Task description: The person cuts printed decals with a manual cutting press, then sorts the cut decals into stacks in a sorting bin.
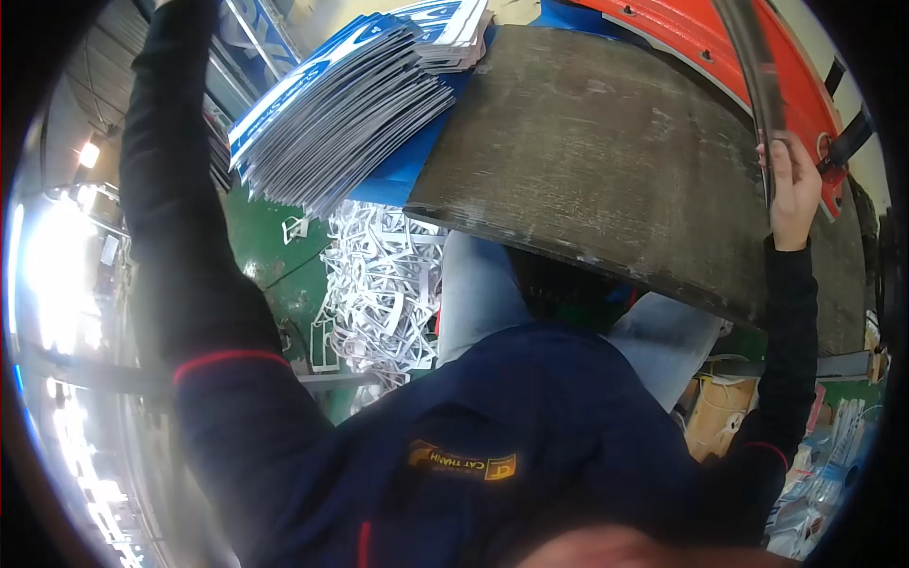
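My right hand point(793, 185) is at the right side, its fingers closed on the lower part of a long dark curved bar point(753, 57). This bar runs up past the upper edge, along a red metal machine part point(663, 28). Below lies a worn dark board point(578, 142) with scuffed edges. My left arm point(170, 170) stretches up along the left side, and its hand is cut off by the upper edge. Nearest to that arm is a fanned stack of blue and white printed sheets point(341, 114), with a smaller stack point(454, 43) beside it.
A heap of white looped cut-offs point(388, 293) lies left of my legs on the green floor point(260, 237). A blue surface point(402, 170) shows beneath the stack. At the lower right are a wooden piece point(720, 417) and clear plastic packs point(824, 464).
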Motion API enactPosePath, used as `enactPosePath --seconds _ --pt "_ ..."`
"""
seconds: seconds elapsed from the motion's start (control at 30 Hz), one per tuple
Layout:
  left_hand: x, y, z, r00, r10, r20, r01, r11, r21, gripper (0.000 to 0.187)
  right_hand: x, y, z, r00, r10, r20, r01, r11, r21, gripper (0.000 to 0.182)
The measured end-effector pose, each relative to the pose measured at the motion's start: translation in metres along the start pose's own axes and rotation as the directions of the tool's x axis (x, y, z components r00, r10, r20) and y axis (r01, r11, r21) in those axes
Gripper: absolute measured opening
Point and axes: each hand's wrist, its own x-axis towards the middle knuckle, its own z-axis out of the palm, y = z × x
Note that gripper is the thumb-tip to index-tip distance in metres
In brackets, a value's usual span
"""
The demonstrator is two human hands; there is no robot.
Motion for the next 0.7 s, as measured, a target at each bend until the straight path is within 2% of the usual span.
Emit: enactPosePath --seconds 0.03,0.07,0.1,0.13,0.17,0.2,0.23,0.27,0.3,0.37,0.4,0.43,0.47,0.5,0.57,0.63,0.67,0.7 --pt "-0.006 0.013 -0.011 0.988 -0.045 -0.146 0.059 0.994 0.092 0.052 -0.001 -0.006 0.005 1.000 0.006 -0.006 -0.006 1.000 0.005 0.032" --pt "0.000 0.011 -0.031 0.976 -0.076 -0.203 0.109 0.981 0.157 0.052 -0.001 -0.013 0.010 0.998 -0.034 0.044 0.041 0.987 -0.157 0.031" --pt "0.015 -0.011 -0.070 0.974 -0.105 -0.200 0.155 0.954 0.255 0.056 -0.001 -0.018 0.013 0.993 -0.065 0.103 0.095 0.945 -0.313 0.029" --pt "0.024 -0.030 -0.104 0.969 -0.127 -0.211 0.197 0.913 0.357 0.062 0.001 -0.022 0.015 0.989 0.008 0.149 0.042 0.943 -0.330 0.031" --pt "0.030 -0.051 -0.136 0.968 -0.146 -0.202 0.228 0.845 0.484 0.069 -0.001 -0.025 0.018 0.990 0.009 0.140 0.038 0.944 -0.327 0.031" --pt "0.035 -0.072 -0.169 0.973 -0.155 -0.173 0.231 0.713 0.661 0.078 -0.004 -0.029 0.021 0.976 -0.097 0.195 0.186 0.837 -0.514 0.034" --pt "0.035 -0.093 -0.193 0.979 -0.145 -0.145 0.199 0.507 0.839 0.088 -0.006 -0.032 0.024 0.946 -0.184 0.266 0.318 0.672 -0.669 0.037" --pt "0.010 -0.100 -0.151 0.944 0.077 -0.322 0.314 0.099 0.944 0.102 -0.010 -0.033 0.029 0.948 -0.177 0.264 0.310 0.693 -0.651 0.045" --pt "-0.019 -0.105 -0.104 0.831 0.292 -0.473 0.543 -0.245 0.803 0.117 -0.012 -0.035 0.031 0.951 -0.175 0.253 0.302 0.690 -0.658 0.045" --pt "-0.035 -0.116 -0.099 0.922 0.159 -0.354 0.382 -0.212 0.900 0.119 -0.014 -0.036 0.037 0.927 -0.148 0.346 0.356 0.645 -0.677 0.048" --pt "-0.029 -0.112 -0.106 0.977 -0.154 -0.149 0.144 -0.043 0.989 0.115 -0.016 -0.035 0.040 0.915 -0.186 0.358 0.391 0.626 -0.675 0.051" --pt "-0.045 -0.130 -0.105 0.981 -0.084 0.175 -0.146 0.271 0.951 0.099 -0.015 -0.037 0.044 0.917 -0.177 0.358 0.387 0.621 -0.682 0.051" --pt "-0.052 -0.135 -0.104 0.912 -0.327 0.246 -0.104 0.397 0.912 0.087 -0.015 -0.039 0.047 0.909 -0.146 0.390 0.393 0.607 -0.690 0.051" --pt "-0.065 -0.128 -0.089 0.774 -0.534 0.342 -0.033 0.504 0.863 0.076 -0.016 -0.041 0.048 0.903 -0.109 0.417 0.396 0.592 -0.702 0.051" --pt "-0.066 -0.130 -0.076 0.558 -0.783 0.273 0.205 0.450 0.869 0.059 -0.017 -0.034 0.048 0.897 -0.104 0.429 0.408 0.570 -0.714 0.052" --pt "-0.074 -0.127 -0.070 0.529 -0.784 0.325 0.036 0.404 0.914 0.047 -0.018 -0.029 0.048 0.861 -0.154 0.484 0.488 0.518 -0.703 0.056" --pt "-0.075 -0.138 -0.082 0.484 -0.838 0.252 0.275 0.419 0.866 0.047 -0.018 -0.029 0.048 0.856 -0.165 0.490 0.497 0.521 -0.694 0.056" --pt "-0.080 -0.140 -0.089 0.561 -0.811 0.168 0.292 0.383 0.876 0.044 -0.018 -0.030 0.050 0.853 -0.171 0.493 0.503 0.521 -0.690 0.056"
